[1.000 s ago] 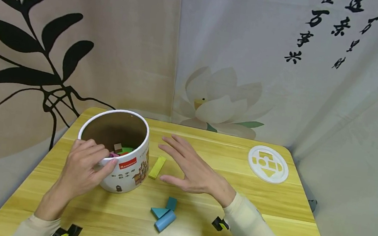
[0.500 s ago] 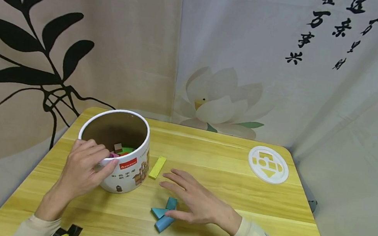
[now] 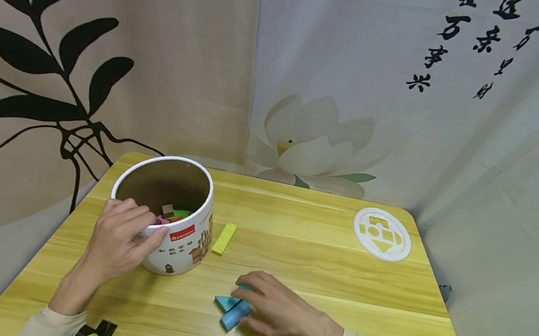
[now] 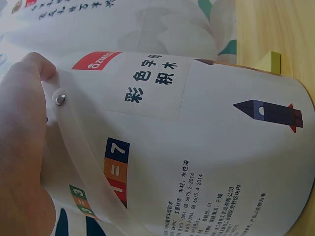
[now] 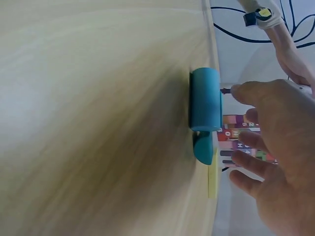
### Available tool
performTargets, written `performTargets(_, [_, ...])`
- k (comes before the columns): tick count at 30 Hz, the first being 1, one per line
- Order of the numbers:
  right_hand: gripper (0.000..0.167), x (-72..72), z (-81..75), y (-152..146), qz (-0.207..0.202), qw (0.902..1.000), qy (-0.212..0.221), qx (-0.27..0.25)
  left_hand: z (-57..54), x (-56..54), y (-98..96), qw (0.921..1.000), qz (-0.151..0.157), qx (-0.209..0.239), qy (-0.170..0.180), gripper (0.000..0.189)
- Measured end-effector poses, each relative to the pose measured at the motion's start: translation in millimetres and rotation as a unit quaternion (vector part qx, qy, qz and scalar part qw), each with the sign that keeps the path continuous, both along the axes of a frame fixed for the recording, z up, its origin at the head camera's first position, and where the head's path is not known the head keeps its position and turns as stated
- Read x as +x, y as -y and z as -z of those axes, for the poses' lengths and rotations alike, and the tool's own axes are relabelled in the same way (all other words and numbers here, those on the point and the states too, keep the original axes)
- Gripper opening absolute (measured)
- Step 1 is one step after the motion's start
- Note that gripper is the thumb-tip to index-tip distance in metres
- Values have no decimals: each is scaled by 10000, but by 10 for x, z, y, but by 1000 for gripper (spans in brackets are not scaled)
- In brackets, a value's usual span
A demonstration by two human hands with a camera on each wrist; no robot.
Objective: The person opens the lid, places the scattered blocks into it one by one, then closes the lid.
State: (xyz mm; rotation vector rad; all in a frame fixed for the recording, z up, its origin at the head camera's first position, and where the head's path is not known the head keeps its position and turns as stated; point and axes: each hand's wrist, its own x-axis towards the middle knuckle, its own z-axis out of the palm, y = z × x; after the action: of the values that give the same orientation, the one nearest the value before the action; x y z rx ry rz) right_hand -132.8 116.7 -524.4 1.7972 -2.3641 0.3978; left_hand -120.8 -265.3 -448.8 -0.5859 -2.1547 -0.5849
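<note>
My left hand grips the near-left rim of a white toy-block bucket, thumb outside and fingers over the edge. Colourful blocks lie inside it. In the left wrist view the bucket's printed side fills most of the picture. Over a small cluster of blocks hovers my right hand, fingers spread and slightly bent. The cluster has a blue cylinder, a teal triangle and another teal block, partly covered by fingers. The right wrist view shows a gap between hand and cylinder.
A yellow rectangular block lies just right of the bucket. Near the table's back right corner is a white round lid with shaped cutouts. Printed curtains hang behind the wooden table.
My right hand has come down and toward the near side, from beside the yellow block to the blue and teal blocks, its fingers bending a little. The left hand and bucket have stayed put.
</note>
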Motion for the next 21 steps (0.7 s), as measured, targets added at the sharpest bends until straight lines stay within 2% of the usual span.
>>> performTargets(8, [34, 25, 103, 10, -60, 9992, -390, -45, -2, 8, 7, 10000, -3, -12, 54, 56])
performTargets(13, [32, 29, 138, 16, -92, 9988, -476, -33, -1, 1, 0, 10000, -11, 22, -23, 58])
performTargets(21, [30, 22, 166, 34, -122, 9979, -617, -164, -10, 12, 5, 10000, 8, -19, 77, 53])
